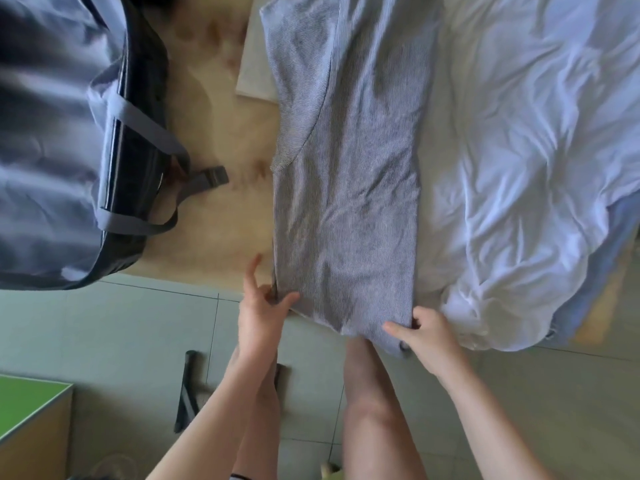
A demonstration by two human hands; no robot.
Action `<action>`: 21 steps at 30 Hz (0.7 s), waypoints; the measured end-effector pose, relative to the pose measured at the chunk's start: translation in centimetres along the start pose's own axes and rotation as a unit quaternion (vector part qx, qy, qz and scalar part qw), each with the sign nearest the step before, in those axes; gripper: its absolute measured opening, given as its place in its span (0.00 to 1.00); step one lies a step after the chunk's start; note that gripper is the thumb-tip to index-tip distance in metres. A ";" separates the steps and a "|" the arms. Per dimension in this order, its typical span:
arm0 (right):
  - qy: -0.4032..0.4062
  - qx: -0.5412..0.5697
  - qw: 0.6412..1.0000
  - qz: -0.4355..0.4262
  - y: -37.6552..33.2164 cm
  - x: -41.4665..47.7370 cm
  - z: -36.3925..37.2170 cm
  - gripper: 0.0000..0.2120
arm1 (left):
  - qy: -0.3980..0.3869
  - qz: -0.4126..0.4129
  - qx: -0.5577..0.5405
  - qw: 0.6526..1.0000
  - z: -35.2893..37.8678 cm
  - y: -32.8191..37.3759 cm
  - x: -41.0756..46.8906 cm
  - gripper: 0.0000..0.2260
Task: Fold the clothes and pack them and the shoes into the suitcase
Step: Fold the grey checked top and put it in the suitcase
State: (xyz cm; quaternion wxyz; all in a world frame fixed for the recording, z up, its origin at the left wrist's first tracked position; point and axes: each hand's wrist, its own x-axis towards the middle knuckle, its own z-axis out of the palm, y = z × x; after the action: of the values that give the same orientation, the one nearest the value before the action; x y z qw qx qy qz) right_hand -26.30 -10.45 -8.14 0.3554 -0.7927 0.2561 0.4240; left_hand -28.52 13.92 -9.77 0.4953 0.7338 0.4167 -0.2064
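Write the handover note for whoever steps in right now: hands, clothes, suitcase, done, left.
Hands: left hand pinches the striped garment's near left corner; right hand grips its near right corner.
Things: the garment lies as a long strip on the wooden surface. The suitcase lies open at the left, and its visible part holds no clothes.
Done: sides apparently folded in.
Left: fold it up and pack it. The white cloth and the blue cloth are crumpled at the right. No shoes recognisable.
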 end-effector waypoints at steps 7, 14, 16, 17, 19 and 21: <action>0.047 0.045 0.998 -0.002 0.3 -0.8 0.2 0.14 | 0.018 0.010 -0.060 0.998 -1.9 -0.8 0.9 0.24; 0.008 0.127 0.992 -0.002 1.4 -1.3 2.8 0.14 | 0.050 0.019 -0.031 0.998 -1.6 -1.8 -0.2 0.13; 0.008 0.121 0.993 0.000 1.5 -1.4 2.8 0.20 | 0.053 0.003 -0.021 0.998 -1.4 -2.1 -0.1 0.06; 0.007 0.120 0.993 -0.007 1.6 -1.4 2.7 0.24 | 0.050 -0.001 -0.017 0.999 -1.3 -2.2 -0.2 0.05; 0.002 0.119 0.993 -0.014 1.2 -1.6 2.6 0.24 | 0.047 -0.009 -0.022 0.999 -1.0 -2.1 -0.5 0.05; -0.008 0.128 0.992 -0.014 1.0 -1.8 2.4 0.12 | 0.054 -0.023 -0.034 0.998 -0.6 -1.9 -0.9 0.07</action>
State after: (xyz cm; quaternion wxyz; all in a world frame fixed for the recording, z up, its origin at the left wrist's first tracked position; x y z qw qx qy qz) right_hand -29.14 -8.99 -7.87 0.4615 -0.7407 0.2946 0.3894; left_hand -30.68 14.41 -9.92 0.4918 0.7168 0.4663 -0.1640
